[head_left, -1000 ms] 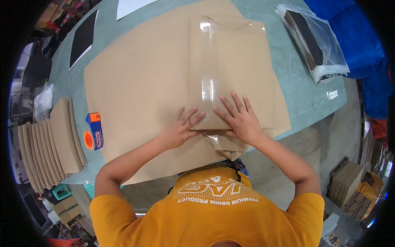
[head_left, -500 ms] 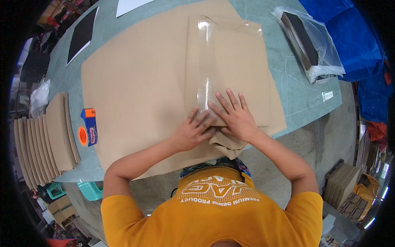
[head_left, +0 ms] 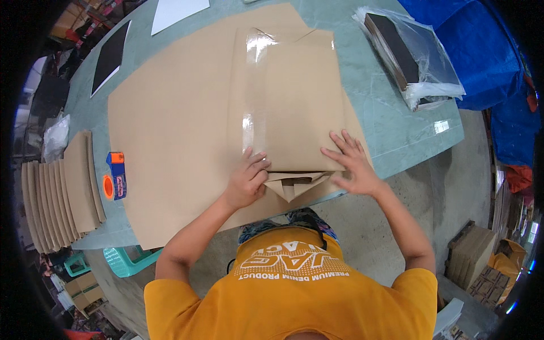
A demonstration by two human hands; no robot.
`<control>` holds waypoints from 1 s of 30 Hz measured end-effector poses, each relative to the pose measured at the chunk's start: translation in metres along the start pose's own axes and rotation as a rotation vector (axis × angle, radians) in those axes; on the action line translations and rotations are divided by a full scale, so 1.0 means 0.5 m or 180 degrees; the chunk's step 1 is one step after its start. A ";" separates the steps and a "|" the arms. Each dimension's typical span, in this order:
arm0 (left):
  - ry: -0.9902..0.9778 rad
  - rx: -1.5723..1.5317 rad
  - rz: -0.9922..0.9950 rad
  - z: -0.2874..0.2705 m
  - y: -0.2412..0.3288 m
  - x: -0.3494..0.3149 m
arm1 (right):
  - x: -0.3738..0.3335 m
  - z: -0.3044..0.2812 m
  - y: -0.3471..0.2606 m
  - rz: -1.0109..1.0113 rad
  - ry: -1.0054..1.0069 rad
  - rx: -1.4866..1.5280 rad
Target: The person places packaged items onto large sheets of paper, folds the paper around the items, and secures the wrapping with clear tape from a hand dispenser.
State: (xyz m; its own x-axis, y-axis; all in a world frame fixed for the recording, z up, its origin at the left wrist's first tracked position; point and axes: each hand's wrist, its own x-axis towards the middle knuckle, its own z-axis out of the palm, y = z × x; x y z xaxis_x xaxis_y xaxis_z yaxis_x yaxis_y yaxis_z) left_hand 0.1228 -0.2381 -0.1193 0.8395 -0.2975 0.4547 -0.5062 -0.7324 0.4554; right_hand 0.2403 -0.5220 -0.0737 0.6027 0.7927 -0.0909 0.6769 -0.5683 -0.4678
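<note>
A flat parcel wrapped in brown kraft paper point(head_left: 300, 102) lies before me, a shiny strip of clear tape point(head_left: 253, 90) along its left side. The near end is unsealed: its paper flap point(head_left: 289, 190) is folded into a point, with a dark gap showing inside. At the left near corner, my left hand point(head_left: 247, 178) has its fingers bent closely around the paper fold. My right hand point(head_left: 352, 164) rests on the right near corner, fingers spread over the top and thumb beside the flap. Under the parcel is a large brown paper sheet point(head_left: 170, 124).
An orange and blue tape dispenser point(head_left: 116, 175) lies by the sheet's left edge. Folded brown paper stacks point(head_left: 82, 181) stand farther left. Dark boards in clear plastic point(head_left: 408, 59) lie at the right back of the green table point(head_left: 408, 133). A green stool point(head_left: 127, 260) stands below the table.
My hands have moved apart to the two near corners. The bunched paper at the near end is now a pointed flap with a gap. The parcel appears farther left in view.
</note>
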 end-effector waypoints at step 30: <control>0.1326 0.1179 -0.2810 -0.249 -0.232 -0.058 | 0.173 0.138 -0.158 0.0955 0.1696 0.5540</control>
State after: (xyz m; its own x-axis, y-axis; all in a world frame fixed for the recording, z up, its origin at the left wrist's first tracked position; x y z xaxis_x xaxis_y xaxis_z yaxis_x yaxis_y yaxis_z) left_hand 0.1325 -0.0682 -0.0899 0.7113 0.6181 0.3345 0.4054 -0.7496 0.5232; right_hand 0.2100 -0.3932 -0.1051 0.8941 0.3780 -0.2403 -0.4059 0.4571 -0.7914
